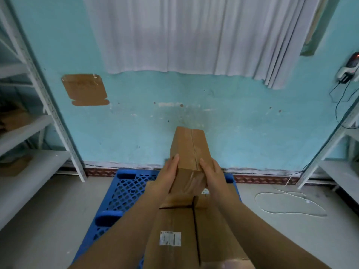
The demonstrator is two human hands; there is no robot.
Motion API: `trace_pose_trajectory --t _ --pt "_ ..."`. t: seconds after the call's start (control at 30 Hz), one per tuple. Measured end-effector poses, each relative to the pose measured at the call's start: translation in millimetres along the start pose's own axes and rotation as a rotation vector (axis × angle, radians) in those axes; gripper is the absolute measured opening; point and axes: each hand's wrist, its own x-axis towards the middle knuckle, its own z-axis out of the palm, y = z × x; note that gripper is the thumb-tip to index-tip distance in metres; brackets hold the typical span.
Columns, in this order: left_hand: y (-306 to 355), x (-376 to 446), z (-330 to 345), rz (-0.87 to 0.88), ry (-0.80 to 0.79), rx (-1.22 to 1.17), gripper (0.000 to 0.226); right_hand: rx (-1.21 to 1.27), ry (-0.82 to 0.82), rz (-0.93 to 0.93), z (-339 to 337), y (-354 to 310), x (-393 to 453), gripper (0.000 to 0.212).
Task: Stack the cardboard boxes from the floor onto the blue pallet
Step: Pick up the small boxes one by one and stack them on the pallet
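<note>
With the left hand [171, 172] and right hand [210, 174] clamped on opposite sides of the narrow box [189, 150], held above the stack [186, 230] on the pallet [128, 188], lower it level, align its edges, then release both hands together.

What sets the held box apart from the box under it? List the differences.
The held box is narrow and gripped by both hands, left and right; the lower box is wider and rests on the pallet. The lower box bears a white label; the held box shows none. Both are brown cardboard with a centre seam.
</note>
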Motion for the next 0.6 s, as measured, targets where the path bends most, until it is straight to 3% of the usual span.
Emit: trace_pose_trajectory --t 0.07,0.13,0.27,0.43,0.6 --pt "-22 21 7 -0.064 -0.056 0.027 0.087 -0.022 -0.011 0.049 -9 25 19 0.032" --pt "-43 47 16 -0.1 -0.046 -0.073 0.073 -0.015 -0.006 0.094 -18 51 42 0.025" --pt "-99 107 38 -0.102 -0.006 -0.235 0.053 -0.026 -0.031 0.22 -36 118 87 0.039" --pt "-209 174 56 -0.395 -0.006 -0.342 0.077 -0.106 -0.066 0.386 -60 238 150 0.057" --pt "-346 221 77 -0.514 0.117 -0.285 0.071 -0.155 -0.085 0.494 -78 398 175 0.081"
